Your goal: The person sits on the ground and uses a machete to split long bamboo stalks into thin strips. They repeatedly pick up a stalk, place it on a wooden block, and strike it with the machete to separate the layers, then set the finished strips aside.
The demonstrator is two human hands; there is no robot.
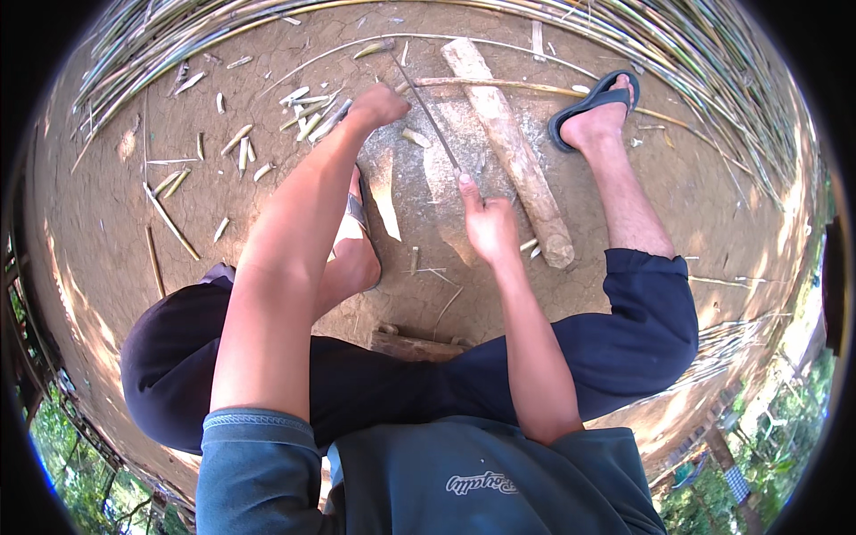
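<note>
My right hand (490, 227) grips the handle of a long knife (428, 116), its thumb laid along the top. The narrow dark blade points away and to the left. My left hand (379, 105) is a closed fist left of the blade, around the near end of a pale stalk (499, 83); the fingers partly hide that end. To the right, the stalk lies across a thick wooden log (513, 147) and passes by my right sandal (562, 125). The blade crosses the stalk close to my left hand.
Short cut stalk pieces (308, 111) lie scattered on the bare earth (98, 232), mostly at the left. Long stalks (713, 71) form a curved heap along the far edge and right side. A low piece of wood (415, 346) is between my legs.
</note>
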